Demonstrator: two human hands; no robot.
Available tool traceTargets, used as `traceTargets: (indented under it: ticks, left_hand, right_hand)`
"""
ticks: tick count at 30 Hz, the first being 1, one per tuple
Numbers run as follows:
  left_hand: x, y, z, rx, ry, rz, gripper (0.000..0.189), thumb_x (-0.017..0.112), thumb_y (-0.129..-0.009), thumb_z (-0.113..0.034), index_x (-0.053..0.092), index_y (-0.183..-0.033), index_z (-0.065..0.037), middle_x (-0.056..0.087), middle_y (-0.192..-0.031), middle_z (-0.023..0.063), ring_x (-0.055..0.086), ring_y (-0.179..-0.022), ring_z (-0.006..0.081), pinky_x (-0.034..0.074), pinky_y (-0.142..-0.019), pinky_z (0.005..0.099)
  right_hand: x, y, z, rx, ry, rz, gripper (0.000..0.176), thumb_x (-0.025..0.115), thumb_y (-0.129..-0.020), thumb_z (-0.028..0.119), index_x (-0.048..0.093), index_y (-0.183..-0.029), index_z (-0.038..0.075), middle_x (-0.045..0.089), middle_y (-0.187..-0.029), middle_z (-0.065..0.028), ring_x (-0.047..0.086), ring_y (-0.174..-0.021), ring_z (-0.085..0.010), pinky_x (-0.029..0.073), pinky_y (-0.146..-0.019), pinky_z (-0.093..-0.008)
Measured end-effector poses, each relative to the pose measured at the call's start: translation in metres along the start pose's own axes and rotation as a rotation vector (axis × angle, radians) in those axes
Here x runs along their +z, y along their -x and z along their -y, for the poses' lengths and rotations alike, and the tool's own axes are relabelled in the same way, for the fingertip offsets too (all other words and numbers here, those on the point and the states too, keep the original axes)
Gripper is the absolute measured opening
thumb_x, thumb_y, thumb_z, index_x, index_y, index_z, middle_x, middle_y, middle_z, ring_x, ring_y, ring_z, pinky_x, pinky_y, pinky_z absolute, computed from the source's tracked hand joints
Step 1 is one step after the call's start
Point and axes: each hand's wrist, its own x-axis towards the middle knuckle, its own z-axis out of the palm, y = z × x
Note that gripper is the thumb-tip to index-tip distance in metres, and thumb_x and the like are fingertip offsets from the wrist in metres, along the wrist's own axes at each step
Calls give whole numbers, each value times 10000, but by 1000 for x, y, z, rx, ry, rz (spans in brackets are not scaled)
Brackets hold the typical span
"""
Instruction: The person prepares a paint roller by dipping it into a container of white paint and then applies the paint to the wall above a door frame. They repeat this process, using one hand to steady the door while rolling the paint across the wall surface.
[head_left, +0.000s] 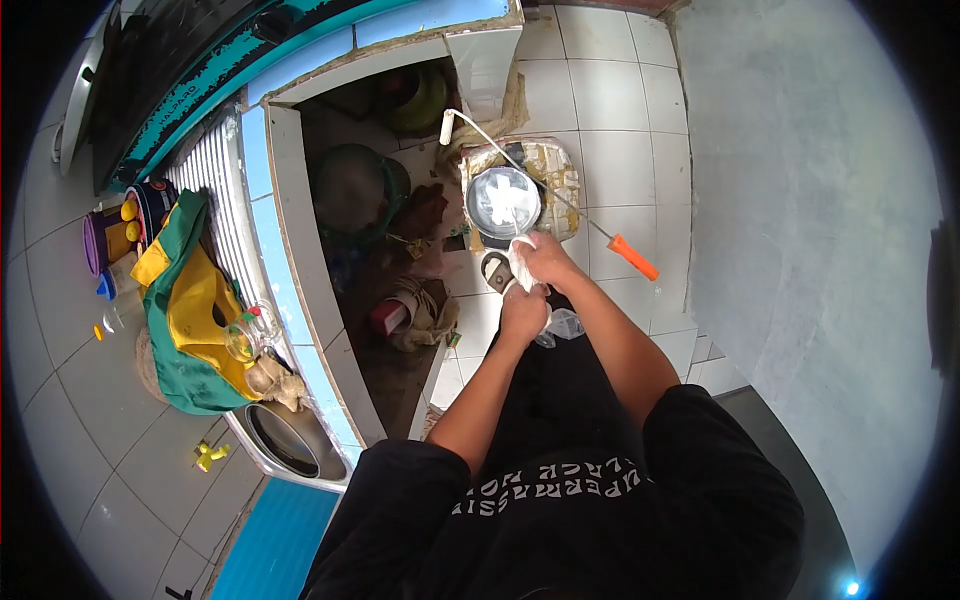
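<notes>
My right hand (550,260) is closed around the upper end of a limp white plastic bag (520,268), just over the near rim of a round paint bucket (503,203). White paint-like material shows inside the bucket. My left hand (524,312) grips the lower part of the same bag, nearer my body. The bag's contents are hidden by my fingers. A paint roller (634,257) with an orange handle lies across the area beside the bucket, its white roller end to the upper left. A sandal (496,270) on a foot shows left of my hands.
The bucket stands on a stained cardboard piece (562,165) on white floor tiles (620,100). To the left, a tiled counter (285,260) has a dark cubby with a green basin (360,195) below it. A grey painted wall (800,200) rises at right.
</notes>
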Motion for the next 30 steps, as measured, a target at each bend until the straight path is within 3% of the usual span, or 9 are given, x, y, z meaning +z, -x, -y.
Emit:
traceTargets:
  ticks: [6, 8, 12, 14, 16, 18, 23, 28, 30]
  left_hand:
    - [0, -19, -9, 55, -144, 42, 380, 544, -867, -275, 665, -894, 85, 614, -984, 373, 595, -980, 497, 450, -877, 520]
    - [2, -23, -5, -16, -95, 8, 392, 544, -865, -269, 654, -894, 106, 611, -986, 379, 590, -987, 507, 451, -885, 522]
    - [1, -5, 0, -34, -126, 77, 404, 552, -859, -271, 649, -904, 118, 609, -995, 382, 588, -996, 509, 449, -897, 522]
    - [6, -2, 15, -61, -173, 38, 410, 558, -853, -270, 645, -892, 129, 617, -968, 381, 595, -990, 508, 446, -900, 524]
    - [4, 0, 9, -47, -173, 22, 411, 561, -850, -270, 645, -890, 131, 617, -959, 383, 598, -983, 509, 448, -893, 524]
    - [1, -8, 5, -40, -141, 30, 405, 555, -854, -264, 643, -889, 130, 616, -968, 381, 597, -979, 508, 451, -888, 524]
    - [-7, -19, -23, 22, -199, 1, 420, 552, -872, -296, 645, -884, 113, 612, -997, 377, 578, -1021, 506, 446, -889, 523]
    - [0, -13, 6, -3, -195, 37, 407, 551, -865, -284, 652, -894, 109, 624, -978, 371, 595, -995, 504, 449, -893, 521]
    - [0, -10, 9, -23, -217, 56, 401, 551, -861, -279, 655, -898, 106, 629, -970, 366, 601, -985, 504, 451, -893, 521]
  right_hand:
    - [-13, -10, 15, -37, -3, -44, 401, 580, -941, 305, 636, -1022, -83, 678, -921, -247, 672, -844, -325, 494, -753, -412]
    - [-15, -7, 21, -16, -23, -47, 403, 580, -939, 301, 633, -1033, -88, 676, -945, -259, 671, -870, -347, 493, -774, -422]
    - [-7, -9, -12, -28, 90, -17, 404, 579, -939, 298, 630, -1042, -89, 671, -969, -270, 667, -909, -364, 489, -804, -432]
    - [2, -17, -40, -46, 124, -15, 289, 547, -978, 217, 640, -1032, -52, 672, -868, -124, 628, -758, -180, 493, -686, -348]
    - [0, -11, -29, -41, 95, 0, 287, 546, -977, 212, 641, -1021, -55, 674, -857, -123, 630, -749, -182, 492, -682, -347]
    - [-6, -6, -6, -2, 24, 16, 426, 580, -938, 297, 616, -1096, -97, 667, -1020, -275, 666, -961, -355, 487, -840, -417]
    - [-10, -18, 16, -41, 16, -42, 427, 582, -935, 297, 620, -1076, -104, 672, -1004, -275, 674, -938, -347, 490, -825, -416]
    - [-9, -11, -2, -47, 63, -11, 428, 584, -932, 299, 629, -1050, -110, 669, -998, -288, 675, -938, -367, 491, -823, -423]
    - [0, -17, -20, -62, 84, 1, 307, 569, -967, 230, 634, -1018, -66, 677, -897, -129, 631, -773, -180, 494, -683, -344]
